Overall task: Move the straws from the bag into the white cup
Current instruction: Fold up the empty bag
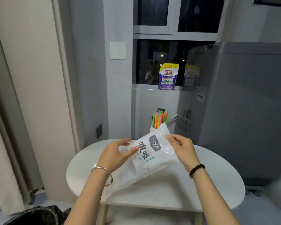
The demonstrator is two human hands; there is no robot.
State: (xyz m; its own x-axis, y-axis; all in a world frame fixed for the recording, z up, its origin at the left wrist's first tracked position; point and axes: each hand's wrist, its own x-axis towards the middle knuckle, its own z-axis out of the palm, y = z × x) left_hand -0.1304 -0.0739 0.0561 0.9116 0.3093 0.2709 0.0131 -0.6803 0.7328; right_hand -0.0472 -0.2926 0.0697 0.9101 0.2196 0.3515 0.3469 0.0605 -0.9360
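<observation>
A clear plastic straw bag point(150, 157) with a white printed label is held above the white oval table point(201, 189). My left hand point(116, 154) pinches its left side between thumb and fingers. My right hand point(181, 147) grips its upper right edge. I see no straws inside the bag. Behind the bag, at the table's far edge, stands the white cup point(153, 128), mostly hidden by the bag. A bunch of coloured straws point(160, 119), orange, green and pink, stands upright in the cup.
A grey appliance point(243, 108) stands to the right of the table. A purple detergent pouch point(168, 77) sits on the window sill behind. A black-lined waste bin point(37, 215) is on the floor at the lower left, beside a curtain point(10, 127).
</observation>
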